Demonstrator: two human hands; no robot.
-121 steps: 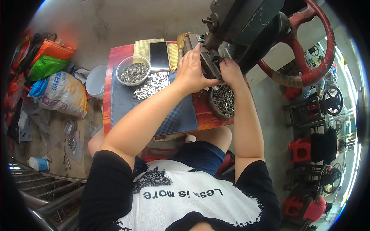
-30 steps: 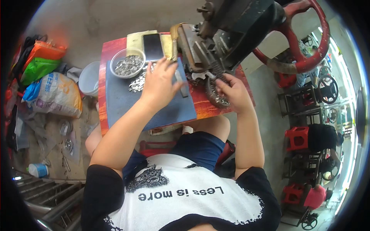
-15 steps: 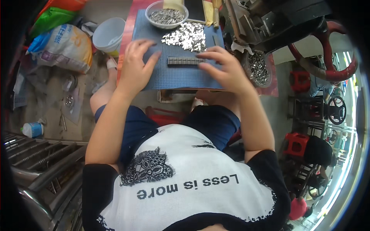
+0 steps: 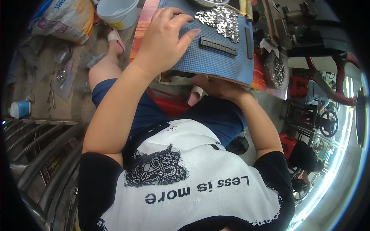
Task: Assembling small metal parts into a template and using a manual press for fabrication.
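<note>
My left hand lies palm down on a blue mat that covers the red tabletop. Its fingers are spread and hold nothing, and the fingertips reach toward a dark grey segmented bar. A heap of small shiny metal pieces sits just beyond that bar, and a second dark bar lies to its right. My right hand is below the table's front edge, above my lap. Its fingers are tucked under the board and hidden.
A round dish of metal parts sits at the table's right end beside a dark machine with a red handwheel. On the floor to the left are a white bucket, a sack and a pink sandal. Metal rails run along the lower left.
My right hand has dropped off the mat to beneath the table's front edge. My left hand stays on the mat near the bar. The view has tilted down toward my lap.
</note>
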